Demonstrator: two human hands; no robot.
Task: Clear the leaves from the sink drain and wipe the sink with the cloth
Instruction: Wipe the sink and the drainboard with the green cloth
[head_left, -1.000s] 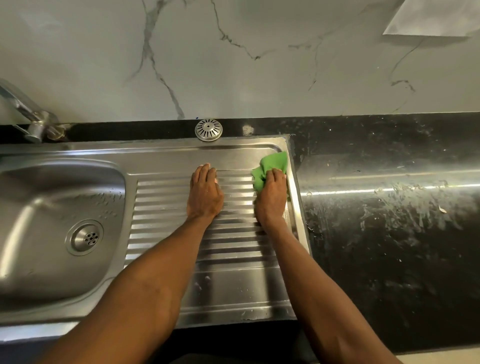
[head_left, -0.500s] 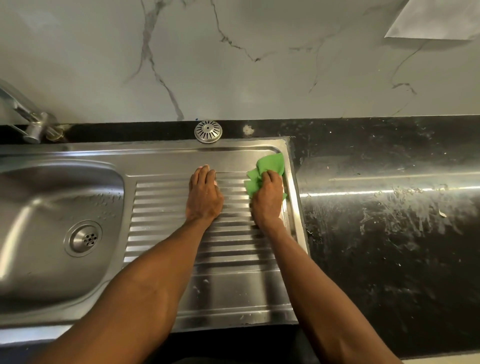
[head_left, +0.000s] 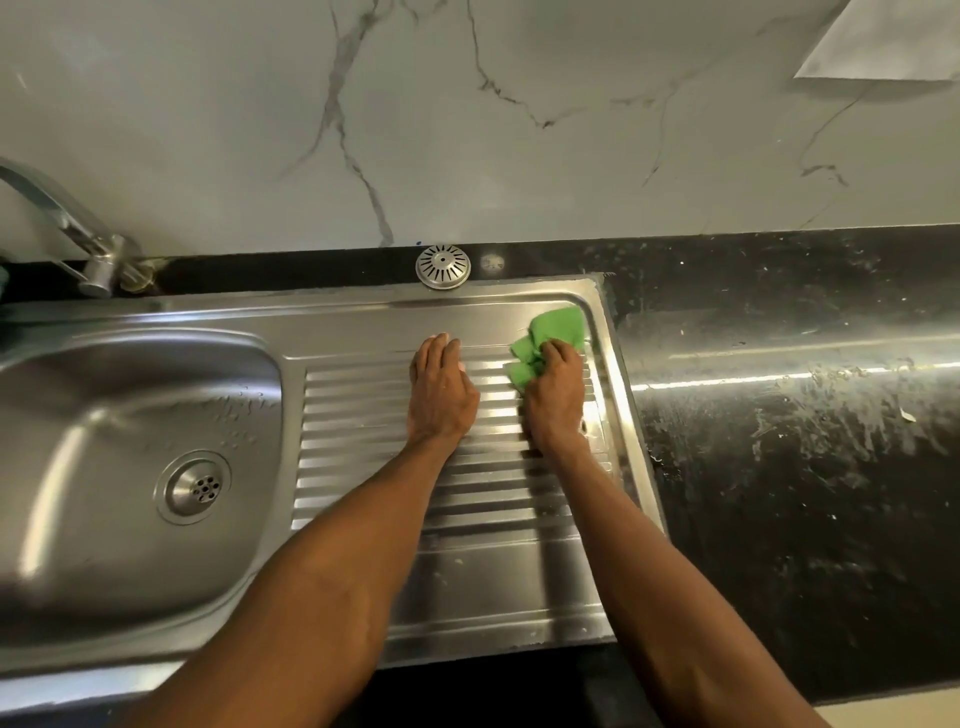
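On the ribbed steel draining board (head_left: 363, 447), at its far right corner, the right hand (head_left: 555, 400) presses a green cloth (head_left: 550, 338) down. Its grip is curled tight around the bunched cloth, and part of the cloth sticks out past the fingers. Just to the left, the left hand (head_left: 441, 397) lies flat on the ridges with its fingers straight and close together, holding nothing. The two hands are near each other but apart. Far to the left, the sink bowl (head_left: 104, 415) has a round drain (head_left: 195, 487) in its bottom, and I see no leaves on it. A strainer cap (head_left: 442, 266) sits on the dark counter (head_left: 779, 415) behind the board. A tap (head_left: 67, 223) stands at the far left. White smears mark the counter on the right.
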